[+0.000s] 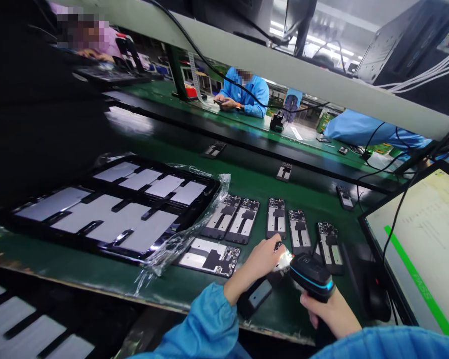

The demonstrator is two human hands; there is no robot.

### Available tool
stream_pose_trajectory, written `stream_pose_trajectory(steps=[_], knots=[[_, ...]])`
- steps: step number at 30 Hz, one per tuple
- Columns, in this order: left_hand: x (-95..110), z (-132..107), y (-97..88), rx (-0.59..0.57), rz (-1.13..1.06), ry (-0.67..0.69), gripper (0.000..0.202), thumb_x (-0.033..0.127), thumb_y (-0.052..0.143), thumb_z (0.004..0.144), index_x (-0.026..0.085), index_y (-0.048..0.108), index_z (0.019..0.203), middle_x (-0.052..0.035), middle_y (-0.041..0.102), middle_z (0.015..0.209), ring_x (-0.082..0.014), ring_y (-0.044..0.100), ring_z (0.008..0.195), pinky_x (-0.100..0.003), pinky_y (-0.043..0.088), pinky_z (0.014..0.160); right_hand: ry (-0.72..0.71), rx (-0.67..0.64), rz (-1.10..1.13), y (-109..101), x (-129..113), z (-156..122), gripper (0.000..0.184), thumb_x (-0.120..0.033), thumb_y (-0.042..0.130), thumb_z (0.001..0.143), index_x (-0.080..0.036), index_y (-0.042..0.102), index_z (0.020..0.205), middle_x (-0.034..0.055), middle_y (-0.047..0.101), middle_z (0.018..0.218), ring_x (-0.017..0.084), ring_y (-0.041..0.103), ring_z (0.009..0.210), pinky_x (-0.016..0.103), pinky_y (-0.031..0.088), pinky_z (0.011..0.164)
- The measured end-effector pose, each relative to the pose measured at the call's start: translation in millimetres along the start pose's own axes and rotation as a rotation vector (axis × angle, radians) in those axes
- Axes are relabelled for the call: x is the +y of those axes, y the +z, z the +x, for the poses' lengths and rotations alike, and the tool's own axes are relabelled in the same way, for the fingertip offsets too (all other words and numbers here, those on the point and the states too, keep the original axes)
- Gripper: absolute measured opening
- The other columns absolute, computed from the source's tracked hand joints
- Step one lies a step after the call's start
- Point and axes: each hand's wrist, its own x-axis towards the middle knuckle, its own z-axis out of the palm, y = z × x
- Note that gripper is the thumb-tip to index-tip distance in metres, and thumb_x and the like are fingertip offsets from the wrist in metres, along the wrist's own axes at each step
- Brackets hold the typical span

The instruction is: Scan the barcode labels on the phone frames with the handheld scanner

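My right hand [324,304] is wrapped round a black barcode scanner [311,273] with a lit blue strip, its head facing left. My left hand [264,257] is closed at the upper edge of an opened phone [260,295], which lies at an angle by the table's front edge. Bright light falls on the phone's circuit board beside my fingertips; part of the phone is hidden under my hand. Behind my hands stand a row of opened phones, among them one upright phone [276,218] and one at the right [330,248]. Another phone [209,257] lies sideways to the left.
A black compartment tray [134,234] in clear plastic wrap [172,244] fills the left side. On the right are a monitor [422,244] showing PASS and a black mouse [376,296]. More phones lie on the dark conveyor [247,159] behind; co-workers sit across it.
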Motion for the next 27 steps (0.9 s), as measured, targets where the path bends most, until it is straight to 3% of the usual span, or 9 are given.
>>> stream_pose_trajectory(steps=[6,15,27], knots=[[-10,0,9.4,-0.128,0.092,-0.026,0.019,0.035,0.038,0.094,0.025,0.054,0.092,-0.0032,0.07,0.086,-0.0231,0.066,0.086,-0.026,0.042,0.07,0.046,-0.067,0.152,-3,7,2,0.038,-0.046,0.078,0.067,-0.018,0.055,0.078,-0.0081,0.048,0.041,0.01,0.04,0.039,0.026,0.036,0.047],[-12,3,12.5,-0.168,0.165,-0.019,0.02,0.036,0.037,0.091,0.026,0.054,0.092,-0.0062,0.07,0.089,-0.0284,0.067,0.086,-0.029,0.042,0.065,0.041,-0.142,0.163,-8,9,-1,0.036,-0.047,0.076,0.074,-0.016,0.059,0.082,-0.0061,0.051,0.044,0.01,0.042,0.043,0.026,0.038,0.052],[-11,3,14.9,-0.173,0.216,-0.014,0.022,0.037,0.038,0.092,0.025,0.056,0.094,-0.008,0.072,0.094,-0.029,0.068,0.089,-0.03,0.043,0.066,0.008,-0.143,0.156,-7,11,-7,0.033,-0.046,0.074,0.076,-0.016,0.06,0.082,-0.0059,0.05,0.045,0.011,0.042,0.045,0.027,0.039,0.053]])
